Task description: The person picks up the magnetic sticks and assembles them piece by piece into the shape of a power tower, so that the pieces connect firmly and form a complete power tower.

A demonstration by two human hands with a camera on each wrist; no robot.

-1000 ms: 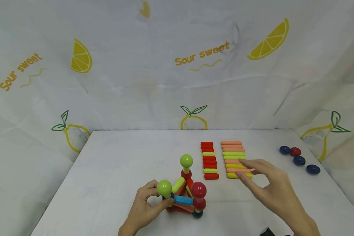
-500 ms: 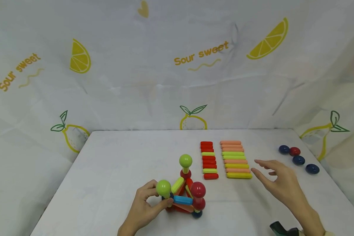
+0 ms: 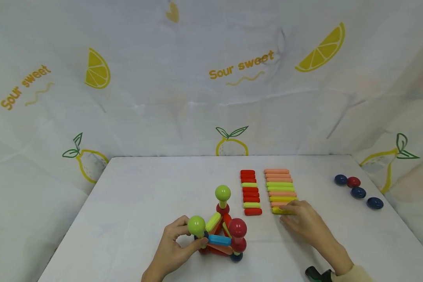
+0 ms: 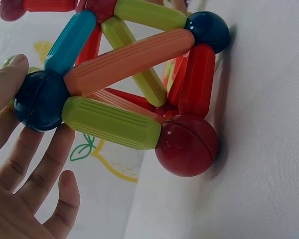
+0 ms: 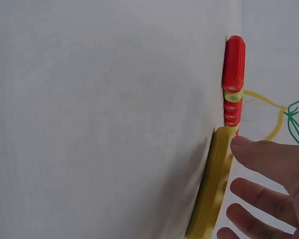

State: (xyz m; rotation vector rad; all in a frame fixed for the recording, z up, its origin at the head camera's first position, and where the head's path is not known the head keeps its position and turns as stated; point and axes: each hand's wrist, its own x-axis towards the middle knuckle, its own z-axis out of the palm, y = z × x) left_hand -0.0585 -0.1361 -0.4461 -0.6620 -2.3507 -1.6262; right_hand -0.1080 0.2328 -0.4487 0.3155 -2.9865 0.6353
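My left hand (image 3: 178, 243) holds a structure of coloured balls and sticks at a dark blue ball (image 4: 40, 99), thumb on one side and fingers on the other. The structure has a light blue stick (image 3: 219, 240) across its front, a red ball (image 3: 237, 227) at the right, and green balls on upright sticks, one (image 3: 196, 226) by my hand and another (image 3: 223, 193) at the back. My right hand (image 3: 308, 223) reaches down to the nearest yellow stick (image 5: 212, 184) of the right-hand row. Its fingertips are right at that stick, the fingers extended rather than wrapped round it.
A column of short red and green sticks (image 3: 251, 194) lies left of the row of longer orange, green and yellow sticks (image 3: 279, 184). Several loose balls, dark blue (image 3: 375, 203) and red (image 3: 353, 182), lie at the right. A printed white cloth (image 3: 183, 98) hangs behind the table.
My right hand drew back to the right of the stick row, then came left and down to the nearest yellow stick. The left hand and the structure stay put.
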